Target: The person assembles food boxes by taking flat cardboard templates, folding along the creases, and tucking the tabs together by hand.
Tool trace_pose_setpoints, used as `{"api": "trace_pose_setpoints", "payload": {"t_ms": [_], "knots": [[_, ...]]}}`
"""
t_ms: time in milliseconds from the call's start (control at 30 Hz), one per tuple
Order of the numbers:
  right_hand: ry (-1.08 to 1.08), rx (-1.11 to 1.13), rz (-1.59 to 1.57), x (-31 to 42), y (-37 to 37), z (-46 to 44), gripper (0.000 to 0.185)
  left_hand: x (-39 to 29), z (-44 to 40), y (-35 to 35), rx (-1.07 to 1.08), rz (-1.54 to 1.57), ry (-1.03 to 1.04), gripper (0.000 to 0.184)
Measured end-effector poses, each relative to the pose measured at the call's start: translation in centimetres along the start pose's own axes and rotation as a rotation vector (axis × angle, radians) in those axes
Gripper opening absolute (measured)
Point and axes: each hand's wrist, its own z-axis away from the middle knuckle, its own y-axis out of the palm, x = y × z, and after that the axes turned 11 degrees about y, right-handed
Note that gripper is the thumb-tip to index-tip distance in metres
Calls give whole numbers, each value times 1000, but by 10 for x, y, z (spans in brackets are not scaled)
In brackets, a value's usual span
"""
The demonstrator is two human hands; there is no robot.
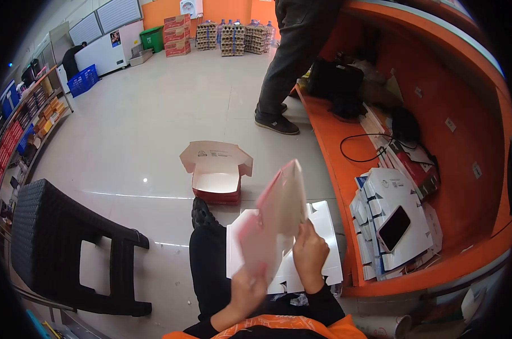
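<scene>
A cardboard box (273, 223), pinkish red outside and pale inside, is held tilted above my lap, partly folded and blurred by motion. My left hand (248, 294) grips its lower left edge. On the right edge, my right hand (311, 252) is closed with the thumb up. White flat cardboard blanks (322, 243) lie across my legs under both hands. Ahead on the floor, near my shoe, stands a red box (216, 182) with a white inside and its flapped lid raised.
A black plastic stool (84, 248) is at left. On the right, an orange shelf (329, 169) holds more white blanks (388, 186), a phone (394, 228) and a cable. A person (292, 62) stands beside it. Egg trays (233, 40) and cartons (177, 35) stand at the back.
</scene>
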Motion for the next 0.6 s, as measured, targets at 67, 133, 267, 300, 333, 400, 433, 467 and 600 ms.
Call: {"api": "trace_pose_setpoints", "payload": {"t_ms": [67, 133, 267, 300, 333, 400, 433, 467, 600], "knots": [[5, 7, -25, -1, -3, -1, 27, 20, -10, -5, -99, 5, -31, 19], [-26, 14, -40, 9, -20, 1, 24, 29, -20, -6, -220, 77, -117, 23], [-121, 23, -18, 28, -39, 12, 36, 33, -32, -6, -329, 55, -119, 27], [-122, 47, -14, 28, -39, 14, 43, 30, -32, -6, -338, 51, -107, 27], [-155, 21, -3, 30, -41, 15, 37, 29, -33, -6, -348, 47, -95, 27], [-220, -27, 16, 35, -42, 18, 28, 31, -31, -5, -374, 56, -115, 27], [-231, -34, 6, 35, -39, 20, 29, 32, -31, -5, -386, 60, -125, 27], [-243, -39, -4, 35, -35, 23, 31, 30, -30, -6, -381, 55, -127, 27], [-249, -8, 20, 37, -35, 28, 37, 23, -26, -9, -371, 38, -143, 26]]}}
